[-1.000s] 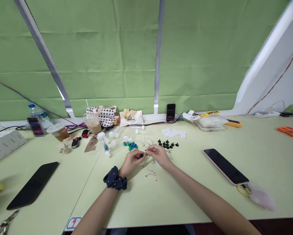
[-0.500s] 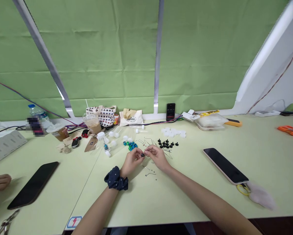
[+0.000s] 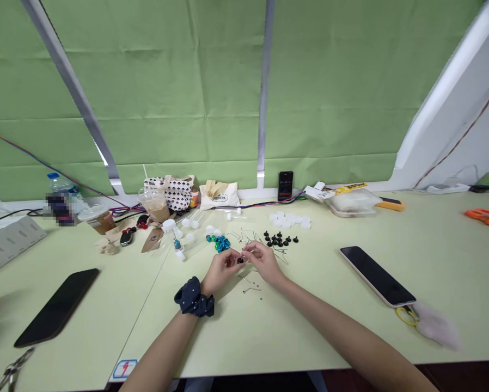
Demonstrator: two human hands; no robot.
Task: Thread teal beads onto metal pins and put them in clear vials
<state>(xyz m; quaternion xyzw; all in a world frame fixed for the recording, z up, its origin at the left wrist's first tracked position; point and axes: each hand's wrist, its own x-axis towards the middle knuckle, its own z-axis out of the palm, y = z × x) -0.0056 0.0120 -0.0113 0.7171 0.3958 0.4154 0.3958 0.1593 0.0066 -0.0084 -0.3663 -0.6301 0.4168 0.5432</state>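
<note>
My left hand (image 3: pixel 220 270), a dark dotted scrunchie (image 3: pixel 194 297) round its wrist, pinches a small black round part (image 3: pixel 240 261). Close against it, my right hand (image 3: pixel 264 262) has thumb and finger pressed together at the top of that part. Whatever lies between the right fingertips is too small to make out. Similar black parts (image 3: pixel 279 238) stand in a group beyond my right hand. Blue and green shiny beads (image 3: pixel 222 244) lie beyond the left one. Thin bent wires (image 3: pixel 250 290) and tiny bits are scattered around both hands.
White caps (image 3: pixel 289 220) and clear tubes (image 3: pixel 199 237) lie farther back. Drink cups (image 3: pixel 153 206) stand at back left. A phone (image 3: pixel 285 185) leans upright at the back; other phones lie left (image 3: pixel 59 307) and right (image 3: pixel 377 276). Orange scissors (image 3: pixel 485 217) are far right.
Another person's hand at the left edge has drawn back, leaving only a blur. My hands stay together, with the black part turned slightly and showing a little more.
</note>
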